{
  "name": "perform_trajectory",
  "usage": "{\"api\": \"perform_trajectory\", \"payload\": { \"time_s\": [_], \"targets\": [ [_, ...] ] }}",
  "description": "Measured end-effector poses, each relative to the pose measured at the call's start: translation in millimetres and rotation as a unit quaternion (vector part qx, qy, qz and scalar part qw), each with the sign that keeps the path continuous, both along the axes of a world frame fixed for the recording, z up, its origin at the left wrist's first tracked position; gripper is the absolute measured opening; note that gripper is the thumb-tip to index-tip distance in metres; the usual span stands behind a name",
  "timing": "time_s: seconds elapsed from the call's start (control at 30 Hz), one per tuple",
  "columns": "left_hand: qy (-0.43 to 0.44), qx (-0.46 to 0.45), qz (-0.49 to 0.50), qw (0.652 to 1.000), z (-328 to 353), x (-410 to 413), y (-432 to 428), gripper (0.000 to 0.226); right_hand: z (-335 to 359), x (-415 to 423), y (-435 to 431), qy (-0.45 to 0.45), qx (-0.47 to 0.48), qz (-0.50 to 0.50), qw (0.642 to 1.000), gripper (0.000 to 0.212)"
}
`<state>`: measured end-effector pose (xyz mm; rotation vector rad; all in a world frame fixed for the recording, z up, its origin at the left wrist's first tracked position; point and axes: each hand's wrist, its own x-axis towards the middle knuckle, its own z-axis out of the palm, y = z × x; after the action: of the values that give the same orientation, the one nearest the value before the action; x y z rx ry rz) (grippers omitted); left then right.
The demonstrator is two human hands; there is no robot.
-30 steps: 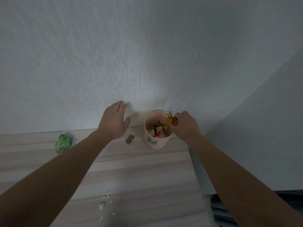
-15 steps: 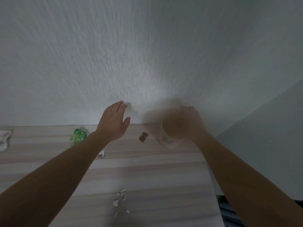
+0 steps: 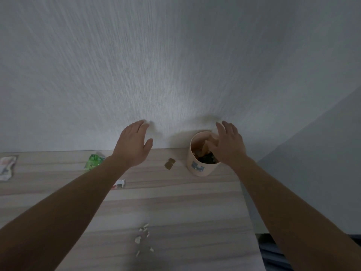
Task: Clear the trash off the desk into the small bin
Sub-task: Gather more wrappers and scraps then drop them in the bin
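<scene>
A small beige bin stands at the back right of the wooden desk, with wrappers inside it. My right hand hovers over the bin's right rim, fingers spread and straight, holding nothing. My left hand floats open above the desk's back edge, left of the bin. On the desk lie a brown scrap just left of the bin, a green wrapper, a white and red wrapper partly under my left forearm, a white packet at the far left, and several pale crumbs near the front.
A white textured wall rises directly behind the desk. The desk's right edge drops off beside a grey wall, with something dark on the floor below.
My right hand held a golden wrapper over the bin a second ago; now it is spread and holds nothing. The view has shifted left, bringing the white packet into sight.
</scene>
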<state>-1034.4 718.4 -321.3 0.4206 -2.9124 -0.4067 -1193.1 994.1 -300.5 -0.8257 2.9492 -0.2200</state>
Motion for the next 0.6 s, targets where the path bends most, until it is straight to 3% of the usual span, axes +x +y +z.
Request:
{"api": "perform_trajectory", "payload": {
  "time_s": [0.3, 0.6],
  "targets": [
    [0.005, -0.004, 0.012, 1.0, 17.7, 26.5, 8.4, 0.055, 23.1, 28.2, 20.5, 0.05, 0.045, -0.014, 0.998, 0.062],
    [0.006, 0.0, -0.009, 1.0, 37.5, 91.7, 12.5, 0.053, 46.8, 114.4, 35.0, 0.065, 0.032, -0.048, 0.996, 0.055]
  ]
}}
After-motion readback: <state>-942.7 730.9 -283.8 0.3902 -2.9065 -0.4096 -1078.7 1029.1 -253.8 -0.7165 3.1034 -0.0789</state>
